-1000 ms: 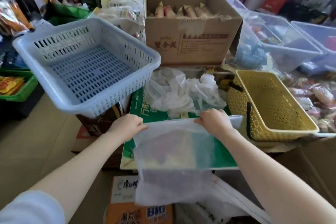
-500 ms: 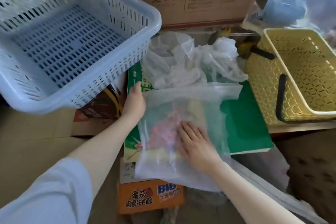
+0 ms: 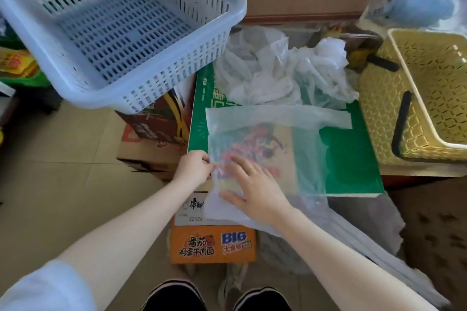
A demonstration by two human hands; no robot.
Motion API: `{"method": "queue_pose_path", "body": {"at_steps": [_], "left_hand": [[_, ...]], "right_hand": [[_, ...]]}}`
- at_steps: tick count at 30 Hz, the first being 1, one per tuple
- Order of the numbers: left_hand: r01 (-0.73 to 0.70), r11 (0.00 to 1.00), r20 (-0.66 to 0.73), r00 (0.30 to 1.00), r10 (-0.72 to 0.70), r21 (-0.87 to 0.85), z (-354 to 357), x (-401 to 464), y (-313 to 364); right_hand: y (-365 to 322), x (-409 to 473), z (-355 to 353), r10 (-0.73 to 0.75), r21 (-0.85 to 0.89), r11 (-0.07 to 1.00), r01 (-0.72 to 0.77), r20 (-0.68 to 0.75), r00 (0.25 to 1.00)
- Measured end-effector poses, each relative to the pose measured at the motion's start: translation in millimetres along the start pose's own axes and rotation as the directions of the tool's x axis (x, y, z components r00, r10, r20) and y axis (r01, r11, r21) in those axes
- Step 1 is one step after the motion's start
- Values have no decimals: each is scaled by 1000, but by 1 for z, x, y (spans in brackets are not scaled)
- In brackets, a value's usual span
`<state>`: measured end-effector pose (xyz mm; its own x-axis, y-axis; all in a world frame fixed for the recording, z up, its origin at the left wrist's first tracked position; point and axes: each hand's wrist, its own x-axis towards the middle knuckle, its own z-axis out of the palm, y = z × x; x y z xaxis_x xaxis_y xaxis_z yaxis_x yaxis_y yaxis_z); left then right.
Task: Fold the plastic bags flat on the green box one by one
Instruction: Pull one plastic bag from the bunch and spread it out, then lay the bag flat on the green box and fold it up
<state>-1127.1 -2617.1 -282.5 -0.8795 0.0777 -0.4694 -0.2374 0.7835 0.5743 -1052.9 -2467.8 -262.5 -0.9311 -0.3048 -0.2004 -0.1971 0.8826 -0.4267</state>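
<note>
Change: since half a second ago the left hand has slid down the bag's left edge toward the near corner, and the right hand has shifted left, closer to it.
Left hand (image 3: 193,168): fingers curled, pinching the left edge of the plastic bag (image 3: 265,149).
Right hand (image 3: 254,190): fingers straight and spread, palm pressed flat on the bag's near left part.
Bag: spread flat on the green box (image 3: 351,159), its near end hanging over the box's front edge; both hands sit at its near left corner, just beside each other.
Bag pile (image 3: 283,68): crumpled, on the far end of the box.
Basket, left (image 3: 121,25): blue.
Basket, right (image 3: 424,98): yellow.
</note>
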Motion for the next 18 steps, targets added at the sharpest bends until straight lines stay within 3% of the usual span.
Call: {"method": "queue_pose_path", "body": {"at_steps": [3, 6, 10, 13, 16, 18], "left_hand": [[69, 971, 13, 998, -67, -230, 0, 8, 1], [131, 848, 72, 991, -110, -514, -10, 16, -1], [131, 761, 24, 988, -150, -636, -28, 20, -12], [176, 780, 98, 984, -146, -600, -35, 0, -15], [256, 702, 264, 959, -100, -665, -36, -27, -25], [172, 714, 216, 976, -30, -678, -35, -39, -33]], "right_hand": [[-11, -17, 20, -22, -164, 986, 38, 99, 995], [-3, -24, 39, 74, -288, 954, -80, -31, 997], [4, -22, 43, 131, -224, 950, -218, -345, 929], [-3, -17, 38, 186, -171, 943, -284, -437, 880], [-11, -12, 37, 195, -151, 936, -317, -526, 828], [-15, -13, 35, 180, -152, 933, -325, -586, 790]]}}
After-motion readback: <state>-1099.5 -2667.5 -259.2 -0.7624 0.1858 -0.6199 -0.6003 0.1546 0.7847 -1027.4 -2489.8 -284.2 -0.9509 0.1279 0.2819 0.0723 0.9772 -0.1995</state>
